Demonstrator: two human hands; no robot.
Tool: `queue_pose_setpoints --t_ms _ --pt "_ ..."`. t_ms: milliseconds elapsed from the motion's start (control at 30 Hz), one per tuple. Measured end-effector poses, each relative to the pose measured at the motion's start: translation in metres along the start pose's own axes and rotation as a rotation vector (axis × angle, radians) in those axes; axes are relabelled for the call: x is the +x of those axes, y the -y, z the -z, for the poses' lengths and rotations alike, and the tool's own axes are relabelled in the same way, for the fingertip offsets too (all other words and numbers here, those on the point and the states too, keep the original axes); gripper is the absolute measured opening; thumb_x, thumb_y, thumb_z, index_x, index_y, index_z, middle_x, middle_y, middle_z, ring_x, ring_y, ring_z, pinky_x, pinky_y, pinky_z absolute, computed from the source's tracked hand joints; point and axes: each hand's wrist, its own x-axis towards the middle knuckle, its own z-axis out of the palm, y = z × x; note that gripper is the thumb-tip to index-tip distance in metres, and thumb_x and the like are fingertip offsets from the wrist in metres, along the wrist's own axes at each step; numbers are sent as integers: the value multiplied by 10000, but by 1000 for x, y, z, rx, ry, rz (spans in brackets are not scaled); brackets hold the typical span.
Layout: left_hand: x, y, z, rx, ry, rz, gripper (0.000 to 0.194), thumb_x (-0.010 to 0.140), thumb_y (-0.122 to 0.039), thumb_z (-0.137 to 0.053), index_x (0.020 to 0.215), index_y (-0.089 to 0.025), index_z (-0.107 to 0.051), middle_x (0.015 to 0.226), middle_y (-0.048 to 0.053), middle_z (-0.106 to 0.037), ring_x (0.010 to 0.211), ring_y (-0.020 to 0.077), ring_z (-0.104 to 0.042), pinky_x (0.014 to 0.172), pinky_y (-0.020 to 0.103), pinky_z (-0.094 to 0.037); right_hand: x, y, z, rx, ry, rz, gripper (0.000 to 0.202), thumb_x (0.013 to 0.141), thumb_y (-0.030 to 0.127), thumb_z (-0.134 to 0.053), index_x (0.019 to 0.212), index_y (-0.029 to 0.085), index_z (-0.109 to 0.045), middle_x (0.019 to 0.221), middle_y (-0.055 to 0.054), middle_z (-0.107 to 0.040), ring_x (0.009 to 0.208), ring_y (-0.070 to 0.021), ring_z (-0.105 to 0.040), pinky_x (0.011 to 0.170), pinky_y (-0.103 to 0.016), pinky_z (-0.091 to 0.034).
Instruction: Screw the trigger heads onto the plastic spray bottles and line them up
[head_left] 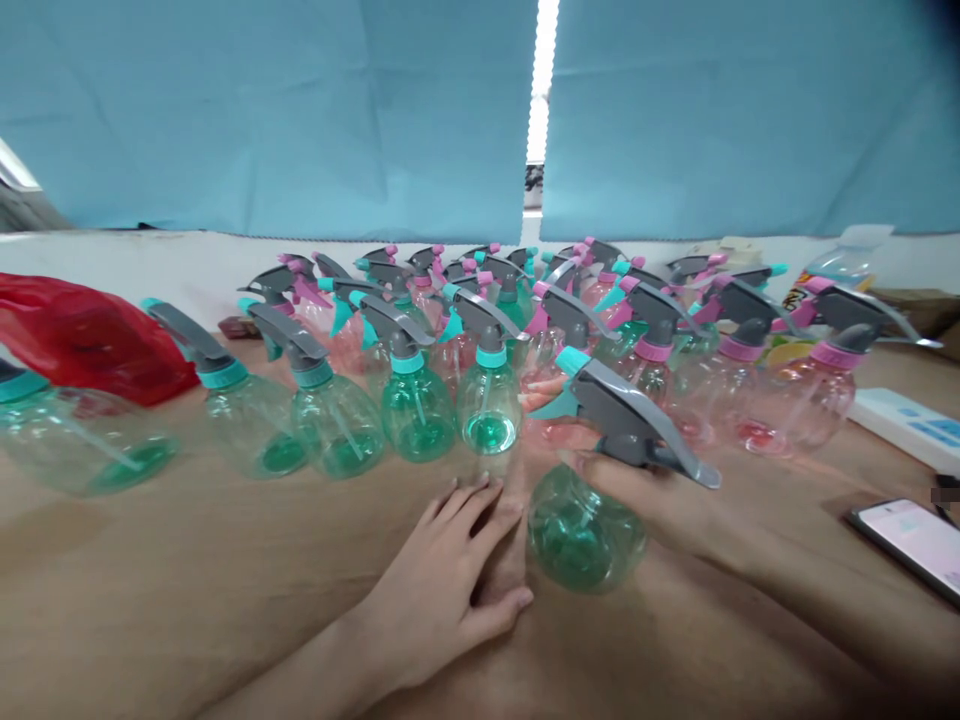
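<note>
My left hand (446, 575) lies palm down on the wooden table (225, 600), fingers spread, with nothing in it. To its right, my right hand (619, 480) is closed around the neck of a green spray bottle (585, 530). That bottle has a grey trigger head with a teal nozzle and leans slightly. Part of my right hand is hidden behind the trigger head. Just beyond my hands stand a clear green spray bottle (489, 405) and another green spray bottle (418, 410), both upright with teal collars.
Several more spray bottles, pink ones (795, 410) among them, fill the back of the table. A red plastic bag (90, 335) lies at left. On the right are a phone (911, 540), a white power strip (911, 420) and a drink bottle (844, 265). Blue sheeting (262, 120) hangs behind.
</note>
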Motion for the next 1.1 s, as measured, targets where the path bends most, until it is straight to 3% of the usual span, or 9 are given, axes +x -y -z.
queue_pose_setpoints --t_ms 133,300,467,667,800,900,1100 --pt "0 0 0 -1 -2 1 578 872 -467 -569 1374 -220 -425 1454 109 -386 1328 314 -328 1056 503 -292 -1 -4 -2 72 38 -40 467 723 154 -520 1163 300 -572 928 -16 -667 669 -178 -632 629 -338 -538" --pt "0 1 -1 -2 -12 -3 588 868 -471 -569 1378 -220 -420 1451 112 -391 1323 320 -337 1057 505 -292 0 -8 -1 60 13 -6 328 733 161 -525 1033 280 -583 860 -1 -645 795 -190 -652 691 -310 -533" --pt "0 1 -1 0 -11 -3 576 866 -472 -572 1364 -215 -438 1447 113 -395 1318 320 -344 1050 498 -308 0 -8 0 65 37 -12 328 721 138 -514 1014 279 -555 766 24 -626 654 -158 -620 583 -274 -494" --pt "0 1 -1 21 -3 -11 578 875 -470 -566 1373 -215 -421 1456 108 -382 1326 308 -330 1057 488 -296 0 -10 -1 87 62 -34 299 748 155 -515 1017 283 -536 771 25 -617 658 -155 -609 599 -283 -487" --pt "0 1 -2 36 3 -10 574 876 -467 -565 1370 -212 -424 1456 110 -380 1325 308 -330 1056 491 -297 0 -10 -1 111 60 -56 124 755 181 -537 849 260 -559 752 17 -611 644 -150 -597 590 -286 -490" --pt "0 1 -2 33 0 -9 582 871 -469 -570 1370 -207 -424 1454 115 -381 1325 314 -330 1055 493 -299 0 -8 -1 138 85 -75 103 757 156 -520 764 252 -558 711 28 -591 598 -137 -579 560 -281 -481" --pt "0 1 -1 43 -1 -10 562 871 -462 -574 1353 -204 -444 1450 117 -385 1320 314 -337 1051 496 -305 0 -9 -1 110 53 -31 165 740 152 -524 863 258 -555 781 17 -631 632 -152 -607 614 -299 -491"
